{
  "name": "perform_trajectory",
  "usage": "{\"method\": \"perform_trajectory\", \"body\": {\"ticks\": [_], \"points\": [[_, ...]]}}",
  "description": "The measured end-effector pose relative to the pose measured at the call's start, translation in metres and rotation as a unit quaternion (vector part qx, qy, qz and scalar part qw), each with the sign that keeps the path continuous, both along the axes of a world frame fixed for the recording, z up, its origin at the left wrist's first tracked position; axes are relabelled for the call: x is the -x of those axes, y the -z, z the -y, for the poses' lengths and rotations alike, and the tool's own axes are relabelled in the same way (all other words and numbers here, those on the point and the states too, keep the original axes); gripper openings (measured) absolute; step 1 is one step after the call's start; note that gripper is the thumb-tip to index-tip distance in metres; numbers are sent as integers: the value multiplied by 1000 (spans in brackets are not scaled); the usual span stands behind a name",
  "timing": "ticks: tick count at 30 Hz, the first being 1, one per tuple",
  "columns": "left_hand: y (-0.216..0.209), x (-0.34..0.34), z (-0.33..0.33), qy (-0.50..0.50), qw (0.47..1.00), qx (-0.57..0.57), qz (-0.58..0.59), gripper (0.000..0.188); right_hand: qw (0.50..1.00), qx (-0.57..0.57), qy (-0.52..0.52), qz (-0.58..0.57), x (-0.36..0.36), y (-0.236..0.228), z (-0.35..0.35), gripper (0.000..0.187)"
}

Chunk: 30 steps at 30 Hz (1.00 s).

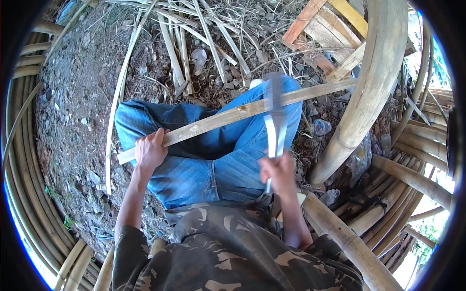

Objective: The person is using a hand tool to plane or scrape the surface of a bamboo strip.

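Note:
Across my blue jeans lies a long, flat bamboo strip, slanting up to the right. My left hand is closed around it near its lower left end. At the far right the strip meets a thick bamboo pole; I cannot tell whether they touch. My right hand grips a hammer-like tool with a bright metal handle. Its dark head is smeared by motion and overlaps the strip above my right knee, so its exact shape and any contact are unclear.
Split bamboo strips and shavings litter the stony ground ahead. Wooden boards lie at the far right. Crumpled plastic lies beside my right knee. Bamboo walls curve along the left and right, and a bamboo pole runs beside my right elbow.

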<state>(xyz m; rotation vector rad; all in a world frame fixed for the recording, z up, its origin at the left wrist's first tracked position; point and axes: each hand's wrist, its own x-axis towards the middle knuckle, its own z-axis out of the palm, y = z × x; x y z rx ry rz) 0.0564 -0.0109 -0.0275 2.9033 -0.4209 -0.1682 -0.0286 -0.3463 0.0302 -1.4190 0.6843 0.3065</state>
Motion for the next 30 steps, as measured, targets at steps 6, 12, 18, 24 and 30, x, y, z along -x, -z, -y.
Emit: {"method": "perform_trajectory", "body": {"ticks": [6, 12, 18, 24, 30], "points": [[8, 3, -5, -9, 1000, 3, -2, 18, 989, -16, -145, -34, 8, 17, -28, 25], [0, 4, 1, -10, 1000, -6, 8, 16, 993, -20, 93, 76, -6, 2, 1, 19], [8, 3, -1, -20, 1000, -3, 2, 14, 995, -56, -77, -22, 5, 8, 2, 26], [8, 3, 4, -29, 1000, -9, 7, 17, 985, -68, -148, -53, 12, 26, -31, 37], [3, 5, 5, -34, 999, -17, 6, 16, 990, -27, 101, 91, -10, -1, -1, 13]]}}
